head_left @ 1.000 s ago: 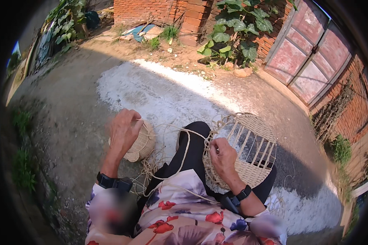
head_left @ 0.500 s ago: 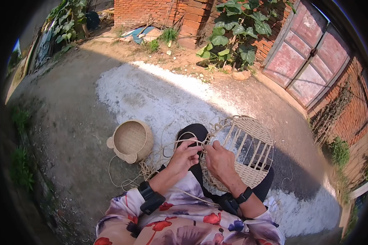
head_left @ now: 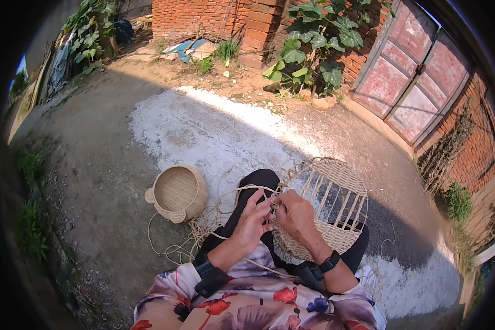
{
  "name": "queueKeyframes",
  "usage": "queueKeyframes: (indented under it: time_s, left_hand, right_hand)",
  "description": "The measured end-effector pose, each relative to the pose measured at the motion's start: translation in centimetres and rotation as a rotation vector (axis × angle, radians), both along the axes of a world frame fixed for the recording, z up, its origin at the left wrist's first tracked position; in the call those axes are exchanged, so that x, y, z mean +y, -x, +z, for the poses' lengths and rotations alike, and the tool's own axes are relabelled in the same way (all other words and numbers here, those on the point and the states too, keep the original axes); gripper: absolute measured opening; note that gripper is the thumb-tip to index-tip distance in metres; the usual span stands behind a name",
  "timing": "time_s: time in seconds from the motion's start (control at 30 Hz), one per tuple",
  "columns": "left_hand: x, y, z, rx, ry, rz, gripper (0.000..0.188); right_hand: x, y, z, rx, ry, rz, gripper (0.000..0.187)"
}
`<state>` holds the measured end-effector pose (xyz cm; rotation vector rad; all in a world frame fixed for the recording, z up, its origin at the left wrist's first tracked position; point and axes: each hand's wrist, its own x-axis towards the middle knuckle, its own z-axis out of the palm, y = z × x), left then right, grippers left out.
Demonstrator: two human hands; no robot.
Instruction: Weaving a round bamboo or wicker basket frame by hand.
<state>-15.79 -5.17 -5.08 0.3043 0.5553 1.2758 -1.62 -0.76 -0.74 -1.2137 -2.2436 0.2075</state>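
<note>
A partly woven, flat oval basket piece (head_left: 340, 236) of pale cord rests across my lap, with bare ribs showing between its woven ends. At its left edge my right hand (head_left: 295, 215) is closed, thumb and forefinger pinching the cord (head_left: 257, 187) against the rim. My left hand (head_left: 251, 223) is beside it with the fingers apart and the forefinger raised near the cord, which passes behind it. The exact spot where cord meets rim is hidden by my fingers. Loose cord trails left from my hands into a tangle.
A finished round woven basket (head_left: 180, 192) with small side tabs stands on the ground to my left. Next to it lies the cord tangle (head_left: 195, 235). Farther off are a brick wall (head_left: 201, 19), a leafy vine (head_left: 327, 44) and a faded red double door (head_left: 410, 66).
My left hand has loosened from its pinch, its fingers spreading and its wrist shifting slightly right. The right hand stays at the basket piece's left edge, still pinching.
</note>
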Motion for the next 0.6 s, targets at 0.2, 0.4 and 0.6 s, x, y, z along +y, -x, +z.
queueKeyframes:
  time_s: [0.2,0.4,0.6]
  left_hand:
    - [-0.4,-0.3,0.4,0.355,-0.094,0.010,0.072]
    - [-0.4,-0.8,-0.3,0.624,-0.195,-0.004,0.073]
    - [-0.3,-0.1,1.5,0.519,-0.138,-0.075,0.079]
  right_hand:
    - [0.4,-0.3,0.3,0.018,0.078,0.026,0.011]
    - [0.5,-0.6,0.7,0.098,0.189,-0.015,0.012]
    - [1.2,-2.2,0.8,0.378,0.380,0.006,0.012]
